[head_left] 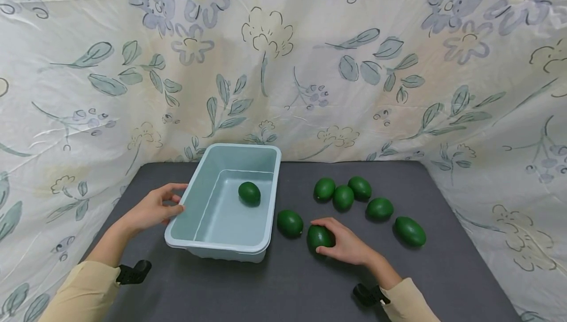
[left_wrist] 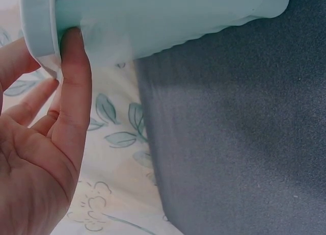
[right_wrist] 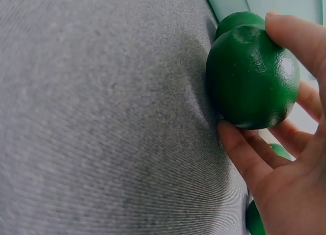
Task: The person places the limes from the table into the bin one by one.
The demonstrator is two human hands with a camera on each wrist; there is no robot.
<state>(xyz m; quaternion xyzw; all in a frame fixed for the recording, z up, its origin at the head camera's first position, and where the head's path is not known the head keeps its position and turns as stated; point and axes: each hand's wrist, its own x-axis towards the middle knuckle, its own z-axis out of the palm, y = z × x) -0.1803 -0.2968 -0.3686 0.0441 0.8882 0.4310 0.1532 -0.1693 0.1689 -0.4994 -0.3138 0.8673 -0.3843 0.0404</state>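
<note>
My left hand [head_left: 155, 206] holds the left rim of a pale blue-green plastic tub [head_left: 177, 236]; in the left wrist view, fingers [left_wrist: 76, 87] lie on both sides of that rim. One dark green lime [head_left: 249, 193] lies inside the tub. To the right of the tub, my right hand [head_left: 343, 243] grips another lime [head_left: 320, 237] between thumb and fingers, low over the table. The right wrist view shows this gripped lime [right_wrist: 252, 74] up close, glossy and smooth, with a second lime partly hidden behind it. That neighbouring lime [head_left: 290, 223] sits between the tub and my right hand.
Several more limes lie farther back and right on the dark grey table [head_left: 301, 287], among them one lime [head_left: 409, 231] at the far right. A flowered cloth [head_left: 283, 90] hangs behind the table and along its sides. Both wrists carry black camera mounts [head_left: 134, 272].
</note>
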